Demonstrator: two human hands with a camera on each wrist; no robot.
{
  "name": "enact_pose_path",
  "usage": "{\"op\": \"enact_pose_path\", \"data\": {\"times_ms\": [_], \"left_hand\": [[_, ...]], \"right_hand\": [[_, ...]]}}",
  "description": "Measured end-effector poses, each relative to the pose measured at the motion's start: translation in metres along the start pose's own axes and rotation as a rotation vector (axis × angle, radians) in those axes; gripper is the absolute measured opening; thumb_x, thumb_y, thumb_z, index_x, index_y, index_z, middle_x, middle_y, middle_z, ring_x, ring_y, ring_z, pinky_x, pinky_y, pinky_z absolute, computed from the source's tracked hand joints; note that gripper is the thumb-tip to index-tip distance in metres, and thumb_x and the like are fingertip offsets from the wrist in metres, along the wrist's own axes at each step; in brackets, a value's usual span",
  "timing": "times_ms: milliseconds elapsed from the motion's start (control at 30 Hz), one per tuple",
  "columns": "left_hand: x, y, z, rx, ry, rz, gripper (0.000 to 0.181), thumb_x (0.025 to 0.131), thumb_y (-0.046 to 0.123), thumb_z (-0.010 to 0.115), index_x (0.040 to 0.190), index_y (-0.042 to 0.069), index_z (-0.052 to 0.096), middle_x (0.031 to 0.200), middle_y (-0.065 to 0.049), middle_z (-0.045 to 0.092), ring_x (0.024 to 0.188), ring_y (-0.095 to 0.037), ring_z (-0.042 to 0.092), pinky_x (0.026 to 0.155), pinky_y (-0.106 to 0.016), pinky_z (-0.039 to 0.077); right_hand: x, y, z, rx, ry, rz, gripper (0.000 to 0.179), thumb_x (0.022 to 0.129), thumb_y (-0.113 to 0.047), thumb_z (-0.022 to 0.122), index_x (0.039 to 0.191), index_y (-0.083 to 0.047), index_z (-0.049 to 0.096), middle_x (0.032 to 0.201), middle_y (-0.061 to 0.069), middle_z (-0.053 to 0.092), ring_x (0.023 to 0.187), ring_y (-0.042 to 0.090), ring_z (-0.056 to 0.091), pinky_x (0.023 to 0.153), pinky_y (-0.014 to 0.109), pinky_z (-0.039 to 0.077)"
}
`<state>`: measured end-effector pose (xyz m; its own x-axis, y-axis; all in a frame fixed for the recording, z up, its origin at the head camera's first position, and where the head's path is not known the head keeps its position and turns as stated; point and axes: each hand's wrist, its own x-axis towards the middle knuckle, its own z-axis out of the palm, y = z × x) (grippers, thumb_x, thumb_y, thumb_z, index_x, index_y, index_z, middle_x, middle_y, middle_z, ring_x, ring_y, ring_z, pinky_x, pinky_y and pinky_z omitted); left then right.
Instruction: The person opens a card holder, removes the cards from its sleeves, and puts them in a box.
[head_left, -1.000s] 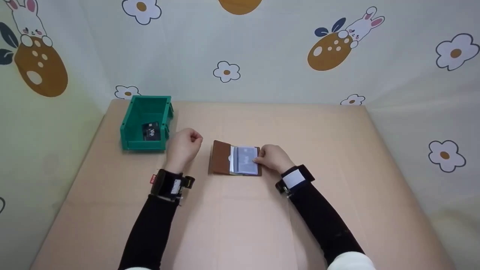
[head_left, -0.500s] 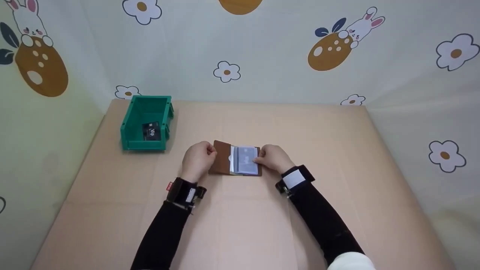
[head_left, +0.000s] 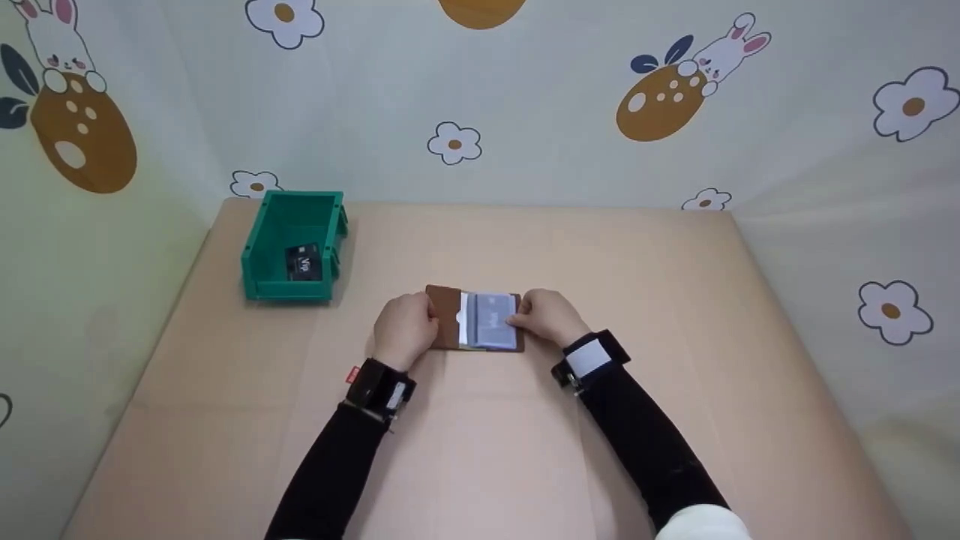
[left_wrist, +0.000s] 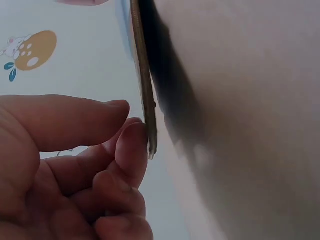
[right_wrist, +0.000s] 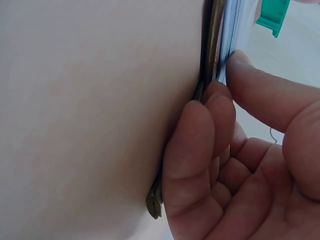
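Observation:
A brown card holder (head_left: 445,316) lies unfolded on the table, its clear plastic sleeves (head_left: 493,321) stacked on the right half. My right hand (head_left: 553,315) grips the right edge. In the right wrist view the thumb (right_wrist: 250,75) rests on the sleeves and the fingers (right_wrist: 192,140) lie along the cover's edge. My left hand (head_left: 405,330) is at the left flap. Its fingers are loosely bent, and a fingertip (left_wrist: 132,145) touches the flap's edge (left_wrist: 147,95) in the left wrist view, with the thumb apart from it.
A green bin (head_left: 289,291) stands at the back left of the table. Inside it lies a black card (head_left: 303,262) marked "Vip". Patterned cloth walls (head_left: 540,150) rise behind and beside the beige tabletop (head_left: 495,442).
My left hand has come from beside the green bin, rightward and nearer, to the card holder's left flap. The flap has tilted slightly flatter. My right hand has stayed in place.

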<state>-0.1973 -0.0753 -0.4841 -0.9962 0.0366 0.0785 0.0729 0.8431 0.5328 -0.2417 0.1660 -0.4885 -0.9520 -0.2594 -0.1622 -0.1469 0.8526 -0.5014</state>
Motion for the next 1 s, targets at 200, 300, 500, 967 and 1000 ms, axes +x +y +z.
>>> {"op": "enact_pose_path", "data": {"times_ms": [200,300,500,967,1000], "left_hand": [[0.0016,-0.0005,0.0045,0.017,-0.044,-0.01,0.016,0.076,0.001,0.064,0.063,0.008,0.059,0.066,-0.004,0.06,0.062,-0.023,0.055,0.053,-0.038,0.043],[0.0019,-0.0006,0.0043,0.009,-0.055,-0.011,0.02,0.075,0.0,0.064,0.059,0.01,0.054,0.063,-0.002,0.057,0.061,-0.022,0.051,0.053,-0.035,0.04],[0.0017,-0.0013,0.0035,0.004,-0.058,0.003,0.029,0.073,-0.001,0.063,0.055,0.013,0.046,0.059,0.0,0.05,0.059,-0.02,0.046,0.05,-0.032,0.034],[0.0033,0.0015,0.0023,0.044,-0.092,-0.021,0.015,0.075,-0.001,0.063,0.063,0.008,0.062,0.067,-0.003,0.059,0.062,-0.02,0.048,0.052,-0.034,0.039],[0.0032,0.0016,0.0022,0.043,-0.091,-0.022,0.014,0.075,-0.001,0.063,0.064,0.007,0.062,0.067,-0.003,0.059,0.062,-0.02,0.049,0.052,-0.034,0.04]], "right_hand": [[-0.0014,-0.0011,-0.0007,-0.006,0.004,-0.005,0.029,0.085,-0.029,0.078,0.073,-0.007,0.063,0.068,-0.001,0.057,0.065,0.017,0.052,0.064,0.032,0.044],[-0.0015,-0.0011,-0.0006,-0.005,0.007,-0.002,0.029,0.085,-0.029,0.078,0.073,-0.008,0.062,0.068,-0.001,0.057,0.065,0.017,0.052,0.064,0.032,0.044],[-0.0012,-0.0005,0.0004,0.002,0.011,-0.005,0.029,0.085,-0.028,0.078,0.073,-0.007,0.062,0.068,-0.001,0.057,0.065,0.017,0.052,0.064,0.032,0.044],[-0.0084,0.0036,-0.0012,-0.047,0.125,-0.177,0.012,0.09,-0.018,0.073,0.088,-0.007,0.069,0.083,0.003,0.066,0.077,0.021,0.06,0.076,0.038,0.049],[-0.0087,0.0036,-0.0017,-0.051,0.13,-0.188,0.01,0.091,-0.016,0.071,0.092,-0.006,0.071,0.087,0.005,0.069,0.082,0.022,0.062,0.079,0.038,0.049]]}}
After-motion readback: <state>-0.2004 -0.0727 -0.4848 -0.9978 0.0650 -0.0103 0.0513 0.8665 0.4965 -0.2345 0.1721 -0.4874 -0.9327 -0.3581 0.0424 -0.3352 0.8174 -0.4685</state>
